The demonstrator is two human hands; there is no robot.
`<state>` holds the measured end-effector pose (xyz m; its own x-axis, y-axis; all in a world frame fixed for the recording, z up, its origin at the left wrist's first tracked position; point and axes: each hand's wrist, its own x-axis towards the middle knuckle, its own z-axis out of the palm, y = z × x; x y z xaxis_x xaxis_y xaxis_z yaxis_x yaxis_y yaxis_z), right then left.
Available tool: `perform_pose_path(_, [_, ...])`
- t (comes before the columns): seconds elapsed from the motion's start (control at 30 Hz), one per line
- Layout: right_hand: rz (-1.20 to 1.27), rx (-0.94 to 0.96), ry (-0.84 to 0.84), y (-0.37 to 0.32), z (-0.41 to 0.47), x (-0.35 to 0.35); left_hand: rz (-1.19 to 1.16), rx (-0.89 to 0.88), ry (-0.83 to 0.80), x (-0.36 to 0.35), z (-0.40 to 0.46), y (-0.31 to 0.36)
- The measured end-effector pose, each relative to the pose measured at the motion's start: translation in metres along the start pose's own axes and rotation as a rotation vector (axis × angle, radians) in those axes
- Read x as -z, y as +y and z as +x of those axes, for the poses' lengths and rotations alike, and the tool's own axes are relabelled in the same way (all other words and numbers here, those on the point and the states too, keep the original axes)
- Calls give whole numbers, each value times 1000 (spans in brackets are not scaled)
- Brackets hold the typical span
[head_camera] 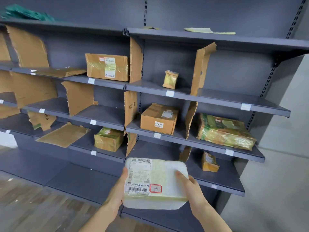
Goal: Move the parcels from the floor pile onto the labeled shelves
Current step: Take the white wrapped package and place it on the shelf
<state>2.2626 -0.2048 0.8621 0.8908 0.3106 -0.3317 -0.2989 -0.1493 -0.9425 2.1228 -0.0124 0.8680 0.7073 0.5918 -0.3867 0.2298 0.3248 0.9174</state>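
- Left hand [119,190] and right hand [192,186] — each grip closed on a side of the white parcel [155,183]
- White parcel held in front of the grey shelves [217,99], below the box marked 0448 [158,118]

- A parcel storeroom: grey metal shelves [209,99] with white edge labels [170,93].
- Torn cardboard dividers [135,61] form bays holding taped parcels [107,66].

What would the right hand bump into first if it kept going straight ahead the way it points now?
The right hand grips the white parcel and points up and forward towards the shelves. Going on, it would probably meet the front edge of the lower shelf, near the small brown packet; depth is hard to judge.
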Motion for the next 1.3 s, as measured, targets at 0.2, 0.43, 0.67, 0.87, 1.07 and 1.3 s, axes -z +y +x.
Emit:
perform_pose_path(0.2, [-28,37,-72,-23,20,-91,-8,-49,29,74,25,29])
perform_pose_path(0.43, [-32,117,-220,-55,36,-206,-65,-122,174,170,56,70])
perform_pose_path(0.67, [-61,106,-339,-65,65,-276,-92,-129,230,224,84,81])
perform_pose_path(0.87, [-53,99,-399,-81,100,-320,-85,-140,266,246,123,93])
perform_pose_path(1.07, [-61,74,-465,-100,133,-367,-163,-137,380,266,154,108])
perform_pose_path(1.3, [-90,56,-575,-99,150,-432,-272,-154,534,316,167,106])
